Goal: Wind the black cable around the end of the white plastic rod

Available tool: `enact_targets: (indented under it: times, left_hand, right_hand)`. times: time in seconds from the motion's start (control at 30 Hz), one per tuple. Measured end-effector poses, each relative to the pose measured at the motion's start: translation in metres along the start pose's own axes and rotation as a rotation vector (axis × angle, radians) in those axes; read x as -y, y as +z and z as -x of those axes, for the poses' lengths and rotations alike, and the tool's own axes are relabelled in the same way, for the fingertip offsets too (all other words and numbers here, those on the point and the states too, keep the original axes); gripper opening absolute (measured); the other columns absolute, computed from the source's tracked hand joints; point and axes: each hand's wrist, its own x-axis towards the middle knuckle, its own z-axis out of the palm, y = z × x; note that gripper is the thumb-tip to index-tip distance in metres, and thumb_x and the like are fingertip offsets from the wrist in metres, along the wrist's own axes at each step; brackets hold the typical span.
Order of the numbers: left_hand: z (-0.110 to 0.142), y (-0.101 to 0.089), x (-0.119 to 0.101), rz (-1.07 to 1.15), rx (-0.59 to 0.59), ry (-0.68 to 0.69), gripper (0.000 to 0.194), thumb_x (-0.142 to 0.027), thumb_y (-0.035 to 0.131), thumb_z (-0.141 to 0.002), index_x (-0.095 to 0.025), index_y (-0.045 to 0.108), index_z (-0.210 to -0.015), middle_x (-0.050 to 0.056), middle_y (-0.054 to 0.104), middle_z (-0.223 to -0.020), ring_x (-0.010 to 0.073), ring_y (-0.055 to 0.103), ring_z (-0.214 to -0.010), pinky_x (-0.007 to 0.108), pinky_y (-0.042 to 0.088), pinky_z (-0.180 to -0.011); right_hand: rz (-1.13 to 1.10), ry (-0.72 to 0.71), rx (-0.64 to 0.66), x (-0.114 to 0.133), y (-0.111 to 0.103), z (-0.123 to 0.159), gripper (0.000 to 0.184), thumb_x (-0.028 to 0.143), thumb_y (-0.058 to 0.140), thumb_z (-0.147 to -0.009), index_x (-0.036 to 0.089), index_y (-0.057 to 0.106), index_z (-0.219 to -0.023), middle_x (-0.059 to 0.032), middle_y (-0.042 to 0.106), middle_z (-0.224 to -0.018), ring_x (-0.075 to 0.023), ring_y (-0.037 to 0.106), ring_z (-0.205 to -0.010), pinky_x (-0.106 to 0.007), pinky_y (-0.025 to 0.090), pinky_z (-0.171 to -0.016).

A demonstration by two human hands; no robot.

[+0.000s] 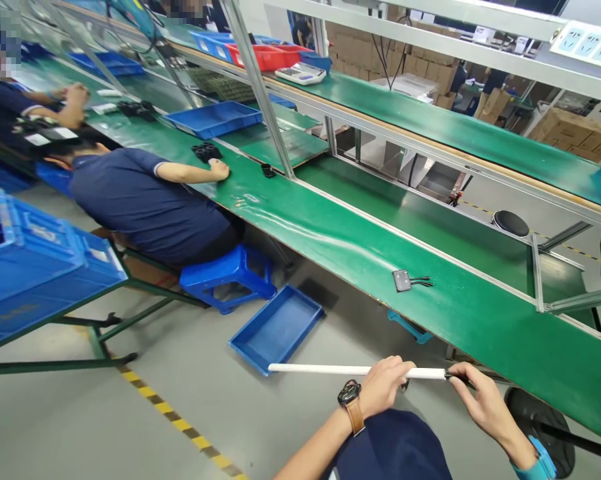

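Observation:
A long white tube lies level across my front, low in the view. My left hand, with a watch on its wrist, is wrapped round it near the right end. At that end my right hand pinches a thin black piece that meets the tube's tip. Most of the piece is hidden by my fingers, so its kind is unclear. A blue band is on my right wrist. Beyond my hands, a small dark grey square device with black leads lies on the green bench.
A blue tray is on the floor left of the tube. Along the bench, a seated co-worker leans over, one hand at black parts. A metal post carries the upper shelf. Blue crates stand on a rack at left.

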Motion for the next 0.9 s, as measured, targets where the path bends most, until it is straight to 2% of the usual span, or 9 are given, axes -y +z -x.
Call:
enact_targets:
  times: [0.07, 0.2, 0.37, 0.53, 0.67, 0.9]
  left_hand:
    - [0.000, -0.001, -0.002, -0.006, 0.002, -0.001, 0.034, -0.013, 0.046, -0.092, -0.027, 0.060, -0.119, 0.003, 0.059, -0.092, 0.0191, 0.055, -0.088, 0.030, 0.040, -0.074]
    - [0.002, -0.002, -0.003, -0.017, 0.022, -0.004, 0.034, -0.016, 0.050, -0.090, -0.030, 0.061, -0.119, 0.003, 0.059, -0.091, 0.0193, 0.055, -0.087, 0.029, 0.042, -0.074]
    - [0.004, 0.000, -0.001, -0.026, 0.037, -0.037, 0.030, -0.028, 0.053, -0.094, -0.032, 0.061, -0.122, 0.004, 0.058, -0.089, 0.0205, 0.056, -0.085, 0.029, 0.044, -0.071]
    - [0.006, 0.001, 0.000, -0.022, 0.041, -0.039, 0.029, -0.032, 0.053, -0.095, -0.032, 0.062, -0.123, 0.004, 0.056, -0.084, 0.0206, 0.057, -0.082, 0.029, 0.044, -0.070]
    - [0.009, 0.000, 0.003, -0.024, 0.022, -0.057, 0.030, -0.030, 0.052, -0.095, -0.032, 0.061, -0.123, 0.004, 0.056, -0.085, 0.0206, 0.056, -0.081, 0.029, 0.043, -0.068]
    - [0.009, -0.005, 0.007, -0.009, 0.018, -0.056, 0.032, -0.018, 0.054, -0.090, -0.031, 0.063, -0.118, 0.002, 0.060, -0.091, 0.0192, 0.058, -0.089, 0.027, 0.044, -0.073]
  right_hand:
    - [0.013, 0.024, -0.028, -0.008, -0.001, 0.005, 0.022, 0.040, 0.052, -0.100, 0.022, 0.064, -0.102, -0.0054, 0.072, -0.092, -0.0188, 0.068, -0.081, -0.028, 0.056, -0.075]
    - [0.053, 0.012, -0.044, -0.024, 0.004, 0.014, 0.025, 0.043, 0.052, -0.100, 0.022, 0.064, -0.093, -0.0034, 0.071, -0.083, -0.0175, 0.068, -0.074, -0.023, 0.055, -0.068]
    - [0.082, -0.139, -0.074, -0.035, 0.012, 0.017, 0.017, 0.039, 0.057, -0.097, 0.024, 0.065, -0.097, -0.0044, 0.073, -0.089, -0.0180, 0.072, -0.078, -0.021, 0.057, -0.069]
    - [0.091, -0.282, -0.099, -0.030, 0.011, 0.015, 0.012, 0.035, 0.058, -0.096, 0.025, 0.065, -0.100, -0.0058, 0.073, -0.092, -0.0199, 0.073, -0.077, -0.023, 0.059, -0.069]
    - [0.105, -0.242, -0.149, -0.030, 0.010, 0.014, 0.014, 0.037, 0.059, -0.096, 0.024, 0.064, -0.101, -0.0068, 0.073, -0.094, -0.0206, 0.072, -0.080, -0.025, 0.059, -0.070]
    - [0.097, -0.218, -0.148, -0.036, 0.009, 0.010, 0.016, 0.039, 0.060, -0.097, 0.024, 0.064, -0.100, -0.0063, 0.072, -0.095, -0.0197, 0.070, -0.081, -0.025, 0.058, -0.072]
